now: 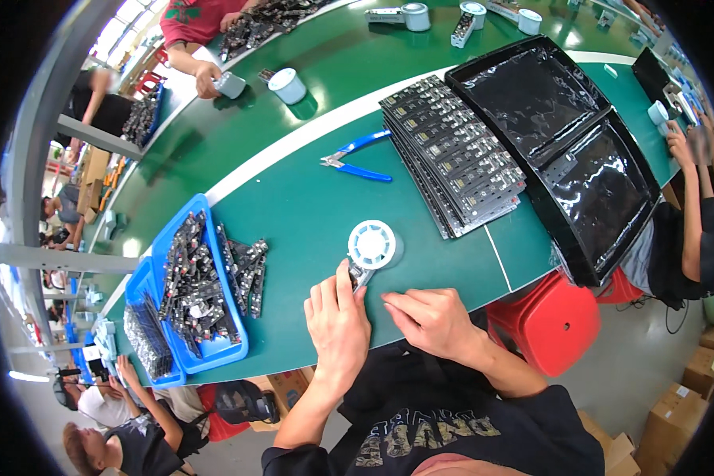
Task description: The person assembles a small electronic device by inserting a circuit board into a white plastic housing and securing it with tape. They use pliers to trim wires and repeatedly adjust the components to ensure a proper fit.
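A small white round unit with a vented, fan-like head (pixel 372 244) lies on the green table in front of me. Its short handle points toward me, and my left hand (pixel 337 327) grips it with the fingertips, hiding most of it. To the right, my right hand (pixel 435 319) is closed, fingers curled and thumb drawn in, apart from the unit. Whether anything small is pinched there is hidden. Farther off lie blue-handled cutting pliers (pixel 361 156) with their jaws toward the left.
Stacked black circuit board panels (pixel 456 151) stand beside a black tray (pixel 543 99) on the right. Blue bins (pixel 236 337) on the left hold loose small boards, some spilling beside them. Similar units (pixel 286 86) sit on the green belt beyond. A red stool (pixel 559 325) is below right; co-workers sit around.
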Demonstrator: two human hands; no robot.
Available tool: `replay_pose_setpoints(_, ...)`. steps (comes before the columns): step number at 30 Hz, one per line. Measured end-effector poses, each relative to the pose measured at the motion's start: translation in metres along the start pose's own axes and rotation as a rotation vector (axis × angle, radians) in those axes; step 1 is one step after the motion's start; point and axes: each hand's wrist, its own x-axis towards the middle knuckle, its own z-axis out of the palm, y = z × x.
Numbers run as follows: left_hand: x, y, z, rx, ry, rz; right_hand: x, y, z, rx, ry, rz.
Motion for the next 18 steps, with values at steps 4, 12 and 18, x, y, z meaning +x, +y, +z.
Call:
replay_pose_setpoints(4, 0.033, -0.029, -0.03, 0.007, 0.027, -0.071, -0.003, 0.003, -0.005, 0.048, -0.024, -0.011)
replay_pose_setpoints(12, 0.175, -0.166, -0.001, 0.07, 0.233, -0.099, -0.004, 0.007, -0.001, 0.084, 0.036, -0.048)
replay_pose_setpoints(18, 0.275, -0.231, 0.047, 0.156, 0.156, -0.45, -0.006, 0.008, 0.0, 0.057, 0.097, -0.079)
